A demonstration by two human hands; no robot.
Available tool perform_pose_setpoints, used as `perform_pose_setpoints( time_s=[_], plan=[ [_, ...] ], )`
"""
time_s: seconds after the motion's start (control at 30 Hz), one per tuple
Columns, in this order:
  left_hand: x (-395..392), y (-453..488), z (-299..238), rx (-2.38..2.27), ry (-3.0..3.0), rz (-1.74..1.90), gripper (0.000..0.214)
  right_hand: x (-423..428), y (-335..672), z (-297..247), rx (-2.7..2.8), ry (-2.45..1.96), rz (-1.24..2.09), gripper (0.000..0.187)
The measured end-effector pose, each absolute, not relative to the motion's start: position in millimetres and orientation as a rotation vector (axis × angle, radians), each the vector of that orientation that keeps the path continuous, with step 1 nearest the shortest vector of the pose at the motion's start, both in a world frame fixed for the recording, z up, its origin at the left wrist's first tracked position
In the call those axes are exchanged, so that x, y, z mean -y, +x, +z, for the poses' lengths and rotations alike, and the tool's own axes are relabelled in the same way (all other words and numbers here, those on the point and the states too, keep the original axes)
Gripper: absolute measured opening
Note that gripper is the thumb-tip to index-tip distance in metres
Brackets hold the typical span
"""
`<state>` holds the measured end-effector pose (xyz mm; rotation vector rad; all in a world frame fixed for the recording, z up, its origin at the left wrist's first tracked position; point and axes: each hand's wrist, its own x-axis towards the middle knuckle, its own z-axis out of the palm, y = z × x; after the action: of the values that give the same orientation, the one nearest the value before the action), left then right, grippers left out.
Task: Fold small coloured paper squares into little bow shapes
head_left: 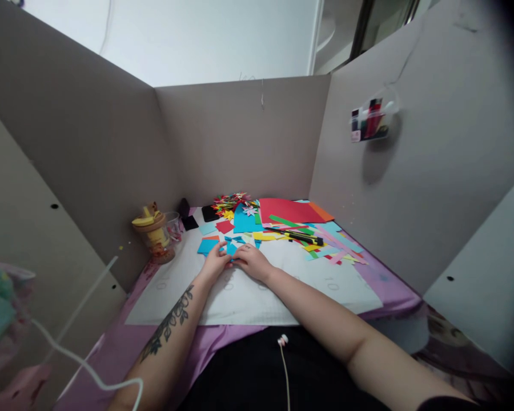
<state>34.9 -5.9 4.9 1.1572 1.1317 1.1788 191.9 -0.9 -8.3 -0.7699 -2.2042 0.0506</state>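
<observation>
Both my hands meet over the white sheet (282, 297) on the table, their fingertips close together on a small piece of blue paper (231, 249). My left hand (216, 260) pinches it from the left, and my right hand (252, 260) closes on it from the right. The fingers partly cover the paper, so its folds cannot be made out. Just beyond my left hand lie blue paper squares (206, 245) with an orange edge behind them. Small blue folded pieces (240, 238) lie past the fingertips.
A yellow and black utility knife (304, 236) rests among colored paper strips (334, 242) at right. Red sheets (289, 210) and a heap of folded paper stars (231, 202) lie at the back. A yellow cup (153, 231) stands left; grey panels (244, 137) enclose the table.
</observation>
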Motion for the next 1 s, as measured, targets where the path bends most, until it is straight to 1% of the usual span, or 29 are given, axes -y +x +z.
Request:
perform_pose_setpoints(
  time_s=[0.1, 0.17, 0.23, 0.3, 0.37, 0.47, 0.57, 0.8, 1.0],
  plan=[
    [4.1, 33.9, 2.1, -1.164, 1.221, 1.139, 0.067, -4.4, 194.8, -10.4, 2.166, -0.743, 0.109, 0.011],
    [2.5, 32.2, -1.1, -1.251, 1.356, 1.169, 0.065, -8.9, 196.6, -13.2, 2.172, -0.746, 0.141, 0.012],
    [1.7, 29.9, -3.8, -1.371, 1.625, 1.246, 0.056, -12.8, 198.4, -16.4, 2.221, -0.757, 0.187, 0.013],
    [2.9, 28.0, -4.6, -1.441, 1.992, 1.259, 0.041, -15.1, 200.3, -19.1, 2.275, -0.774, 0.248, 0.015],
    [6.6, 27.4, -3.3, -1.403, 2.349, 1.133, 0.032, -15.8, 202.6, -20.5, 2.293, -0.788, 0.317, 0.016],
    [16.0, 29.1, 0.3, -1.252, 2.678, 0.85, 0.031, -16.3, 207.6, -20.9, 2.263, -0.797, 0.426, 0.017],
    [26.3, 32.0, 1.7, -1.261, 2.768, 0.693, 0.03, -18.9, 214.0, -21.4, 2.238, -0.798, 0.512, 0.014],
    [50.6, 40.0, -1.1, -1.358, 2.807, 0.615, 0.027, -24.2, 223.7, -22.4, 2.262, -0.728, 0.604, 0.01],
    [65.6, 43.2, -1.4, -1.393, 2.735, 0.729, 0.027, -20.1, 223.5, -19.0, 2.294, -0.681, 0.642, 0.011]
  ],
)
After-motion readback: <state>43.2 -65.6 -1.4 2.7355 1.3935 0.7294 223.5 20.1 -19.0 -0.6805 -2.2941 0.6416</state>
